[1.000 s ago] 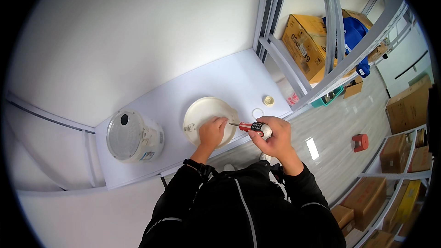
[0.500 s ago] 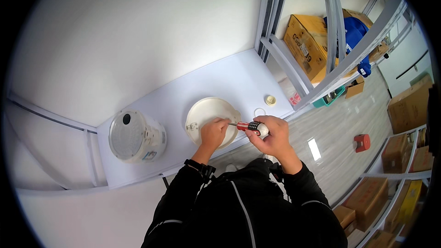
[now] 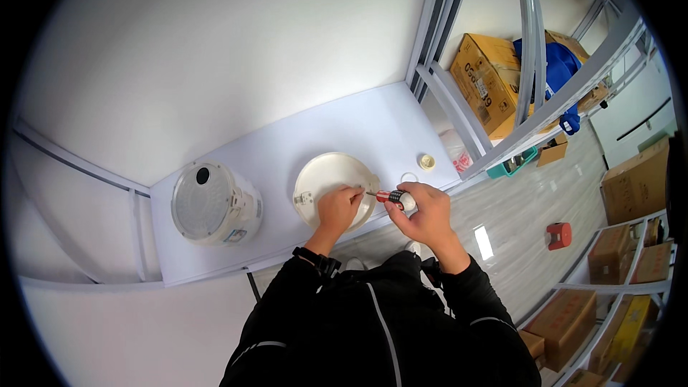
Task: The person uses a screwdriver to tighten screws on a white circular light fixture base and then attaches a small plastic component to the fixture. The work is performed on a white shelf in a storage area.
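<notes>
A screwdriver (image 3: 391, 199) with a red, black and white handle is gripped in my right hand (image 3: 426, 216), its short shaft pointing left. My left hand (image 3: 340, 209) reaches over a round, shallow cream-white lid-like part (image 3: 326, 170) near the table's front edge. Its fingertips are pinched together just left of the screwdriver tip; whatever they hold, if anything, is too small to make out. A metal fitting (image 3: 304, 198) sits on the left side of the round part. To the right lie a thin white ring (image 3: 408, 178) and a small cream cap (image 3: 427, 162).
A white bucket-like container (image 3: 247, 208) with a grey, translucent top stands at the table's left. The pale table (image 3: 365, 111) runs along a white wall. On the right are metal frame posts, a yellow carton (image 3: 487, 79), a red stool (image 3: 559, 236) and shelves with boxes.
The screwdriver tip has drawn slightly away from my left fingertips, leaving a small gap. My left hand has shifted a little to the right over the round part.
</notes>
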Available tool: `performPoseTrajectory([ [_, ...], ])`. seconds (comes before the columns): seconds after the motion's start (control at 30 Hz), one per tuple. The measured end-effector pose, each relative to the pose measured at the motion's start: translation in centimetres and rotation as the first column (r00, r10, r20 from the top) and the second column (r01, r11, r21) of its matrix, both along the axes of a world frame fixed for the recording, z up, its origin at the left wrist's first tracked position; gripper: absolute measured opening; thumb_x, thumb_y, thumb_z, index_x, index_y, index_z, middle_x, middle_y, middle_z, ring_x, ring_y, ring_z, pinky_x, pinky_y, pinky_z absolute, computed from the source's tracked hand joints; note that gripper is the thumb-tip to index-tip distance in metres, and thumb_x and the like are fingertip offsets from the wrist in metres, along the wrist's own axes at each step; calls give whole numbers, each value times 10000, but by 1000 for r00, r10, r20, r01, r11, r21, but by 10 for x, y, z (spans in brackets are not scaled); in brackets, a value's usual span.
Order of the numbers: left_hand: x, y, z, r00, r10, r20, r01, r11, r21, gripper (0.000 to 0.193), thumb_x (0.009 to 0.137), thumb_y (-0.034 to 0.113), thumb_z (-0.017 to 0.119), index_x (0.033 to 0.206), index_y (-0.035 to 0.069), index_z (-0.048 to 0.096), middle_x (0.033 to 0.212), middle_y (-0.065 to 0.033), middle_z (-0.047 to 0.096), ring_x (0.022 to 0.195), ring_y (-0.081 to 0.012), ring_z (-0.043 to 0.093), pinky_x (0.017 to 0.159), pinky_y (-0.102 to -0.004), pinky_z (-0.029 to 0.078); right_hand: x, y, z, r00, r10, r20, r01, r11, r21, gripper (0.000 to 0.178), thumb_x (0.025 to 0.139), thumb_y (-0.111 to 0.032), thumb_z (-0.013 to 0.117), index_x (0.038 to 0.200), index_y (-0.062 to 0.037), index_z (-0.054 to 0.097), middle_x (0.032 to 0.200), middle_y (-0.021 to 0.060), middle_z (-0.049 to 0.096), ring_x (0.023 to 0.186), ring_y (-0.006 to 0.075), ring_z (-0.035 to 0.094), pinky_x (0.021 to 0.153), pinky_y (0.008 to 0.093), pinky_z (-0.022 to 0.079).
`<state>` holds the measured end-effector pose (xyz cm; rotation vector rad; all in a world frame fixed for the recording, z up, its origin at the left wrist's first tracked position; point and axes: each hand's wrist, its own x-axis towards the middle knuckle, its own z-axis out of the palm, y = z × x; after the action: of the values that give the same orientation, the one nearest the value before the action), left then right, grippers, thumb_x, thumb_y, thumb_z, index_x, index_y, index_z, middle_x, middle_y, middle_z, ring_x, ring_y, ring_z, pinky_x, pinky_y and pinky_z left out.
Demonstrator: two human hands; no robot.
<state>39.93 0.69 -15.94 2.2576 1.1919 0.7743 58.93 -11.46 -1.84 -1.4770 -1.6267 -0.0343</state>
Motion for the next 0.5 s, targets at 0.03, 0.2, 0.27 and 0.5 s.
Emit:
performPoseTrajectory([
  [0.03,-1,1,0,1000,5,4,-5,1000,-19,171,922,271,812,1047,176,879,950,-33,793,791,-279,753,700,-410,577,-1,0,-1,1000,-8,16,9,1000,-18,340,826,-206,904,1067,-36,734,835,130,768,703,318,751,631,380,584],
  [0.2,0,1,2,999,13,35,-11,999,-46,185,922,279,813,1057,172,879,965,-39,799,815,-281,761,714,-408,580,-2,0,-7,999,-19,28,22,995,-92,346,857,-236,888,1096,-44,729,868,129,771,736,336,756,638,396,583],
  [0.27,1,1,3,999,25,27,-23,999,-43,184,922,276,812,1055,168,879,964,-40,800,820,-282,762,719,-409,582,-3,1,-10,999,-21,35,25,992,-122,345,868,-246,882,1105,-48,728,877,127,770,744,340,755,641,402,582],
  [0.5,4,4,-1,998,55,8,-54,995,-88,186,914,266,813,1062,172,876,978,-42,805,850,-288,767,734,-417,585,-8,3,-14,1000,-19,11,20,984,-178,344,896,-284,863,1129,-68,730,896,121,759,752,358,739,637,432,567],
])
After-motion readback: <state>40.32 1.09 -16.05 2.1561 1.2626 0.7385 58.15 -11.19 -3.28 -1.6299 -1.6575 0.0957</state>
